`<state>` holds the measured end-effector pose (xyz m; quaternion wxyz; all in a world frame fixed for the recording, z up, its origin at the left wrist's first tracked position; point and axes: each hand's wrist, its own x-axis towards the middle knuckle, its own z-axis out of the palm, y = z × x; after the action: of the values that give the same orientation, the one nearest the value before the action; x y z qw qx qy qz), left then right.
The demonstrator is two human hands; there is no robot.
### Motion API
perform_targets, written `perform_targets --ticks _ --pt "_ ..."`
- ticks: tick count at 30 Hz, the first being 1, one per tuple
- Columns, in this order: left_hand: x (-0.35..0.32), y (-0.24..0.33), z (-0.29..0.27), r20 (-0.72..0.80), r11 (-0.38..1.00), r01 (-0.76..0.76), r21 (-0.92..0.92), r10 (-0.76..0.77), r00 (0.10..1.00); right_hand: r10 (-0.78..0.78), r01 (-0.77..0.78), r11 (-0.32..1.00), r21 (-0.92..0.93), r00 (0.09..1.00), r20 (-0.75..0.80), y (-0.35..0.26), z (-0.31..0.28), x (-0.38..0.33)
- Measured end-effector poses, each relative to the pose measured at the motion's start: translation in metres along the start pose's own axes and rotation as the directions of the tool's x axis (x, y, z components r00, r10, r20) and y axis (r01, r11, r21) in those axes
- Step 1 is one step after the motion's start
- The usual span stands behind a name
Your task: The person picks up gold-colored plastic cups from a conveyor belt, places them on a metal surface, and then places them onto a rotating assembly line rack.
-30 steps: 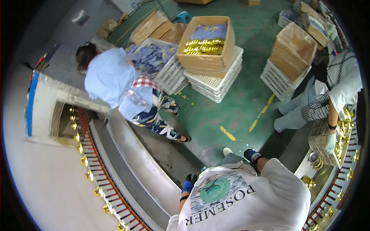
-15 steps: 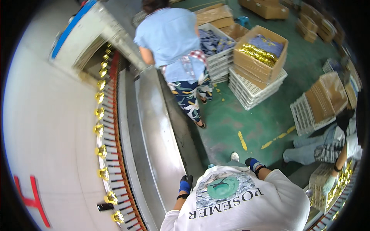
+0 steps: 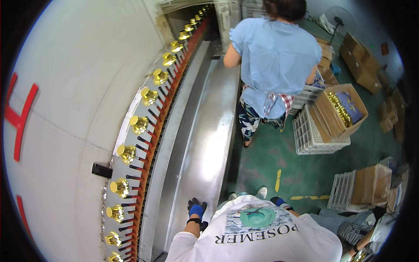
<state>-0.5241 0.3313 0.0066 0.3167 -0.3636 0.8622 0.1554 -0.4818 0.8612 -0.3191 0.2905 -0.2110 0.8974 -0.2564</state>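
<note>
My left hand (image 3: 197, 208), in a blue and black glove with a dark wrist strap, is over the shiny metal ledge (image 3: 209, 131). Its fingers are spread and nothing is in them; whether it touches the metal I cannot tell. Beside the ledge, a curved conveyor carries shiny gold bell-shaped pieces (image 3: 139, 124) in a row along a line of dark-tipped pegs (image 3: 145, 141). My right hand (image 3: 278, 201), gloved too, is low at my right side, clear of the conveyor. Its fingers are mostly hidden by my white shirt.
A co-worker in a blue top (image 3: 279, 65) stands ahead beside the ledge. To the right, a carton (image 3: 325, 113) of gold and purple pieces sits on stacked white crates (image 3: 321, 146). Another crate (image 3: 342, 190) holds cardboard. A second person's arm (image 3: 364, 244) shows at lower right.
The view has swung left, showing more of the conveyor. My left hand has gone from the ledge's edge to over its surface, with fingers spreading. My right hand stays at my side.
</note>
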Motion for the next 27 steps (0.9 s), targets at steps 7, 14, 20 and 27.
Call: perform_targets --ticks 7,14,20,27 --pt "0.071 0.018 -0.074 0.068 0.988 -0.109 0.107 0.102 0.992 -0.064 0.064 0.998 -0.013 0.997 -0.036 -0.077 -0.087 0.069" --pt "0.062 -0.231 -0.013 0.108 0.98 -0.028 0.198 0.007 0.994 0.221 -0.224 0.951 0.211 0.975 0.039 -0.233 0.091 0.002" --pt "0.05 -0.155 -0.026 0.035 0.987 -0.083 0.135 0.078 0.996 0.248 -0.226 0.929 0.292 0.968 -0.038 -0.208 0.036 -0.011" --pt "-0.033 -0.243 0.031 -0.007 0.982 -0.081 0.174 0.083 0.997 0.262 -0.212 0.84 0.5 0.965 -0.031 -0.223 0.101 -0.083"
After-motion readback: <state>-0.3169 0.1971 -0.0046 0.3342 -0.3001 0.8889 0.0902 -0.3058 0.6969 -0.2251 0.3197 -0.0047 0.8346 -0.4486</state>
